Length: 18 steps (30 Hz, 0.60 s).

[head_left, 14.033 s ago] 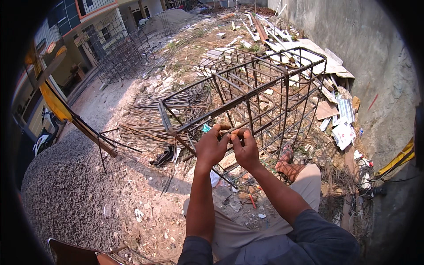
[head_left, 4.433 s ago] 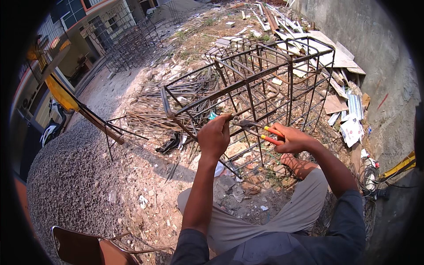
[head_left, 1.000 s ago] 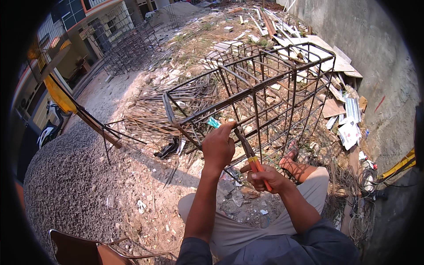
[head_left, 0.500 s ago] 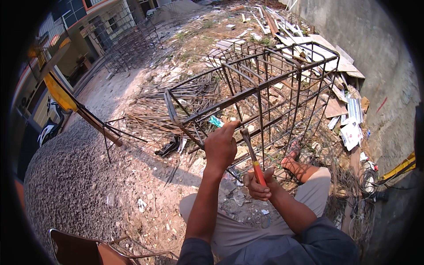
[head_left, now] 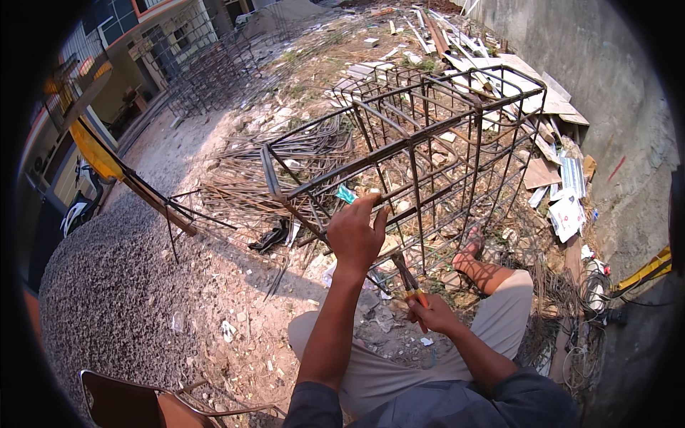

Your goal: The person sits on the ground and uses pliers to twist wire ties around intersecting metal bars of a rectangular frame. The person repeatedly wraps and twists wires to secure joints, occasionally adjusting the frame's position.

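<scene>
A long rebar cage [head_left: 410,139] of dark steel bars and square stirrups stands in front of me, stretching away to the right. My left hand [head_left: 354,235] is at its near end, fingers bent over a rusty bar, thumb on the right side. The fingertips are partly hidden behind the hand. In my right hand [head_left: 433,314] is a pair of pincers [head_left: 405,274] with orange-red and yellow handles. Their dark jaws point up and away, below the left hand and near the cage's lower bars.
Loose steel rods [head_left: 285,171] lie in a pile beyond the cage's left end. A gravel heap [head_left: 118,307] is at left, with a brown chair [head_left: 143,403] near me. A concrete wall [head_left: 606,114] and scrap boards [head_left: 528,89] line the right. Tangled wire [head_left: 553,307] lies by my foot.
The pincers have dropped lower, and their handles are now seen more separately. My left hand has tilted, its thumb now apart from the index finger. The cage's near end has shifted slightly left.
</scene>
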Available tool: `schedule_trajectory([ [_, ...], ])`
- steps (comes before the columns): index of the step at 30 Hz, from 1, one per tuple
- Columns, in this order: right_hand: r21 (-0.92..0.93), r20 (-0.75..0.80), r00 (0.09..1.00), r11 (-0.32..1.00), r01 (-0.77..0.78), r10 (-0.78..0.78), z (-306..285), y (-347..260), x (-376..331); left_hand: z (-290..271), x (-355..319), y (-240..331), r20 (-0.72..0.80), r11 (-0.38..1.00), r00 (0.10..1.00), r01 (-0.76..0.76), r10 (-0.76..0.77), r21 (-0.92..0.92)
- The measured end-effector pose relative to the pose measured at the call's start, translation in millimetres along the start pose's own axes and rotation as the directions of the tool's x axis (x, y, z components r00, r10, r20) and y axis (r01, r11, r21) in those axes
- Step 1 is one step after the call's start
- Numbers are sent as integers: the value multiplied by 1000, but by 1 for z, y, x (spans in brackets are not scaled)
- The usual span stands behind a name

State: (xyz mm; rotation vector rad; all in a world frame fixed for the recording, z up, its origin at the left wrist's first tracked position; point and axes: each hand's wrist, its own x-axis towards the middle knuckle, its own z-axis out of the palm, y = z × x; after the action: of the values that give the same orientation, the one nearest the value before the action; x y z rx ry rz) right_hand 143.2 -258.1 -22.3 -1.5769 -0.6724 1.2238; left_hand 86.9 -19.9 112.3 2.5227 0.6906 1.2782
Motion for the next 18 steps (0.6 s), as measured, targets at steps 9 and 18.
schedule_trajectory([
  [9, -207, -79, 992, 975, 76, -95, 11, 14, -8, 7, -2, -4, -44, 1000, 999, -31, 31, 2],
  [18, -664, -292, 626, 624, 412, -723, -11, -28, 27, 3, -3, -4, 22, 999, 999, -44, 44, -8],
])
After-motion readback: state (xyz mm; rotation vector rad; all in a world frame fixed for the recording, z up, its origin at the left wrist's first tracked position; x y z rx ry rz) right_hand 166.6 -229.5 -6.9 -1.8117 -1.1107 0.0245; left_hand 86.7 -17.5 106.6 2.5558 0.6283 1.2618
